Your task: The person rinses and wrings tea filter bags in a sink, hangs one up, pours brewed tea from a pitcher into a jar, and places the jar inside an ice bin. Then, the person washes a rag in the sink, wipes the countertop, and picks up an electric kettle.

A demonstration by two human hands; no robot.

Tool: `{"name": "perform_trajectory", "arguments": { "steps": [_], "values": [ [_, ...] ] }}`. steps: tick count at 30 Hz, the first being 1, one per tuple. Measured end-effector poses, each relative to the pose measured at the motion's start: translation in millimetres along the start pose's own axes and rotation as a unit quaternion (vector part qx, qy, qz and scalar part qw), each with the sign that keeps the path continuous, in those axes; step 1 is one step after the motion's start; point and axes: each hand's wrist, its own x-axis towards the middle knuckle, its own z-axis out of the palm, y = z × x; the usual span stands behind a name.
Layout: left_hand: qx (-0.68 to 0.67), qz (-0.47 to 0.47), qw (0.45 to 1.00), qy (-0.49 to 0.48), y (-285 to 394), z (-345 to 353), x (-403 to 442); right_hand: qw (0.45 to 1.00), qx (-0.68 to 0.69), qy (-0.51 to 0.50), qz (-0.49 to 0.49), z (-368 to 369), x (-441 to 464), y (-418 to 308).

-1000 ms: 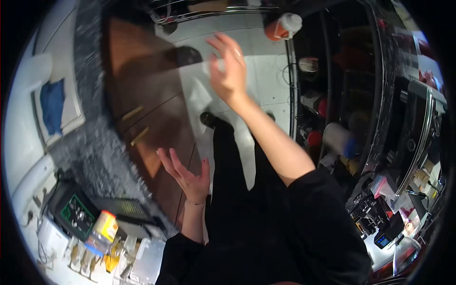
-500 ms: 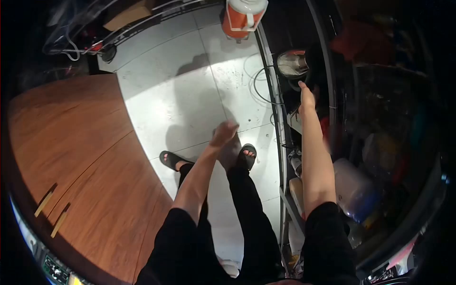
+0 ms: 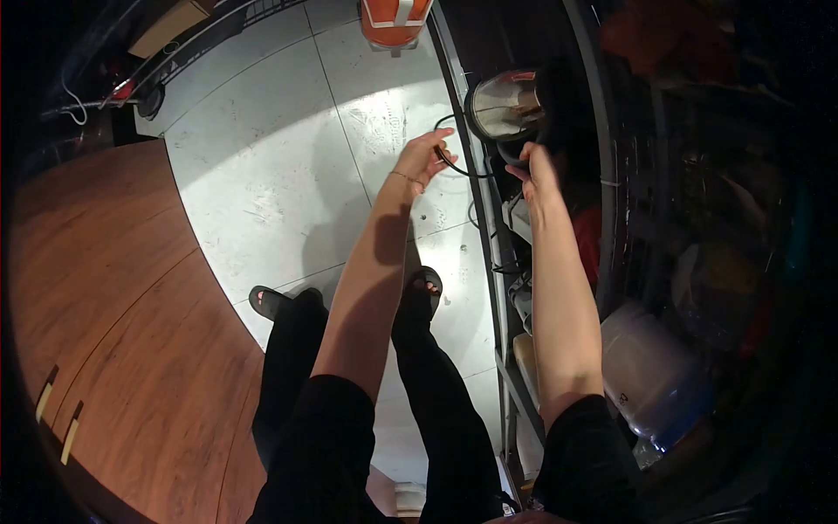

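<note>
My right hand is closed round the dark handle of a shiny metal kettle-like vessel. The thumb and forefinger show on the near side, while the other fingers are hidden. The vessel stands at the rack's left edge and slightly overlaps the rail. To the left, my left hand reaches over the floor with thumb and fingers apart. A thin black cable loops out from the rack and passes at those fingers. Whether they touch it, I cannot tell.
A dark metal rack runs along the right, with a clear plastic container on it. An orange and white jug stands at the top. On the left is a brown wooden surface. My sandalled feet stand on pale floor tiles.
My left hand has moved forward and up from near my feet to the cable. The metal vessel, with my right hand at its handle, has shifted left to the rail. The view has turned slightly.
</note>
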Motion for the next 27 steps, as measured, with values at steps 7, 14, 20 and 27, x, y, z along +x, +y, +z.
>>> {"name": "perform_trajectory", "arguments": {
  "steps": [7, 14, 20, 27],
  "values": [
    [-0.181, 0.149, 0.967, 0.101, -10.4, -32.5, -61.8, 0.988, 0.137, -0.063, -0.034, 11.3, -100.9, -2.3],
    [-0.028, 0.179, 0.963, 0.200, 40.5, -59.4, -219.5, 0.984, -0.014, -0.114, -0.135, 0.4, -176.0, 25.4],
    [0.026, 0.227, 0.932, 0.282, 101.9, -75.9, -374.2, 0.974, -0.068, -0.190, -0.099, -30.2, -274.5, -0.4],
    [0.092, 0.277, 0.889, 0.353, 198.9, -40.2, -612.8, 0.936, -0.182, -0.269, -0.133, -74.0, -391.2, -66.3]
  ]
}}
